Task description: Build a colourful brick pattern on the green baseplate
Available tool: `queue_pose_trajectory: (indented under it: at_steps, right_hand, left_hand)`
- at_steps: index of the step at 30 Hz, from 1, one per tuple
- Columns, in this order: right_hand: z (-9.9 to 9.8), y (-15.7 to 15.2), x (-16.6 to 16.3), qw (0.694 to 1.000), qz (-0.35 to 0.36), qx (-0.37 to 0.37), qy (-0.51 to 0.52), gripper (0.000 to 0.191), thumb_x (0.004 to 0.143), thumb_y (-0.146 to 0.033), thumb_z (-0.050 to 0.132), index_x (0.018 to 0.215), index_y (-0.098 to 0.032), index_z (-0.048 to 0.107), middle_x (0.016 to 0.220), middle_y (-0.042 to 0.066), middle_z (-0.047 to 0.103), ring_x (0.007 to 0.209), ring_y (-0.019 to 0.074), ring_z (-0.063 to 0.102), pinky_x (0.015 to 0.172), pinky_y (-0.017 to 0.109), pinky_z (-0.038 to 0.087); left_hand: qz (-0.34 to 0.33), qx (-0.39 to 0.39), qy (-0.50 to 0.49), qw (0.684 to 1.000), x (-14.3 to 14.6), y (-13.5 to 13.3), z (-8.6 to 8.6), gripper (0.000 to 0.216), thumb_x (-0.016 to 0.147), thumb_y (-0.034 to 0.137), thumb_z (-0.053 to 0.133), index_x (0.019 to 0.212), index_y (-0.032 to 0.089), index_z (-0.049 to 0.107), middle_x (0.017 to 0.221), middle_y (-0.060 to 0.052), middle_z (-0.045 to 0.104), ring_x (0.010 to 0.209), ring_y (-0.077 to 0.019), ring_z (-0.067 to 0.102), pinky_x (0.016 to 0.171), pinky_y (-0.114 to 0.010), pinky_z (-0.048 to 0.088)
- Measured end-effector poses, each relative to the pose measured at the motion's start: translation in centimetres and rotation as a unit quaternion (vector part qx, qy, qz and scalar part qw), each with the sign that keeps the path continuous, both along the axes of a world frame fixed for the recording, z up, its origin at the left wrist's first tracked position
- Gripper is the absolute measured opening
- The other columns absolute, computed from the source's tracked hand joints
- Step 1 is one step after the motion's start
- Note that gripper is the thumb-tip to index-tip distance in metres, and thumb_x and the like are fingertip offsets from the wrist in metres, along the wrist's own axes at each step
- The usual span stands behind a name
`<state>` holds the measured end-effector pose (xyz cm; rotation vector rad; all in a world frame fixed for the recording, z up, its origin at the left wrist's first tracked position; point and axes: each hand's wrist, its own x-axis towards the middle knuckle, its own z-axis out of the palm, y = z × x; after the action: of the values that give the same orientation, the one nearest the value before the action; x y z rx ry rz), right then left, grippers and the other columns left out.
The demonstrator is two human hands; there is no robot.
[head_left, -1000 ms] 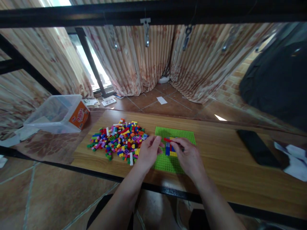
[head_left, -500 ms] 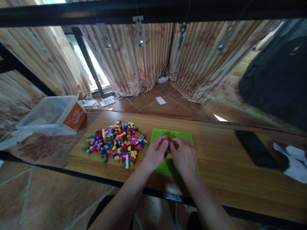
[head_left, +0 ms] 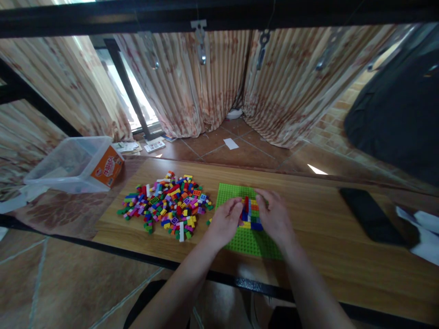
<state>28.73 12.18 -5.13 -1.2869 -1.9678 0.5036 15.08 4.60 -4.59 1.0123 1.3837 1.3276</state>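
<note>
The left hand (head_left: 223, 223) curls beside the joined bricks (head_left: 254, 214) on the green board (head_left: 240, 244); whether it grips one, I cannot tell. The right hand (head_left: 274, 217), loosely open, flanks them opposite.

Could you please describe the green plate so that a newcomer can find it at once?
On the wooden table, look between the heap of loose bricks and the flat black object. The green plate lies there, partly hidden by the left hand and right hand. Unlike the bricks, it is one broad, studded sheet.
</note>
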Motion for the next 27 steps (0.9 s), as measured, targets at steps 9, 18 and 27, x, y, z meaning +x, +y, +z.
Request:
queue_pose_trajectory:
  at_steps: [9,18,27]
  right_hand:
    - [-1.1,1.3,-0.4,0.994,0.088,-0.030,-0.057,0.038,0.095,-0.033,0.039,0.099,-0.021,0.075,0.116,0.013,0.065,0.115,0.0268,0.055,0.100,0.049,0.040]
    - [-0.9,1.3,-0.1,0.994,0.091,-0.044,-0.045,0.034,0.091,-0.037,0.047,0.093,-0.020,0.076,0.114,0.014,0.065,0.111,0.0281,0.057,0.099,0.049,0.042]
    - [-1.3,1.3,-0.4,0.996,0.072,-0.032,-0.033,0.033,0.091,-0.040,0.049,0.089,-0.021,0.075,0.110,0.013,0.067,0.109,0.0272,0.058,0.100,0.049,0.041]
  left_hand:
    - [-0.009,0.002,0.018,1.000,0.1,-0.1,0.3,0.030,0.092,0.039,0.050,0.105,0.016,0.066,0.090,-0.005,0.067,0.061,-0.0123,0.060,0.057,-0.024,0.050]
    - [-0.030,0.007,0.045,0.999,0.1,-0.5,0.4,0.033,0.095,0.042,0.047,0.107,0.017,0.066,0.097,-0.006,0.067,0.066,-0.0133,0.063,0.061,-0.025,0.052]
    - [-0.030,-0.002,0.045,0.999,0.4,-0.6,0.2,0.037,0.095,0.042,0.046,0.117,0.017,0.063,0.106,-0.008,0.068,0.070,-0.0145,0.065,0.065,-0.026,0.055]
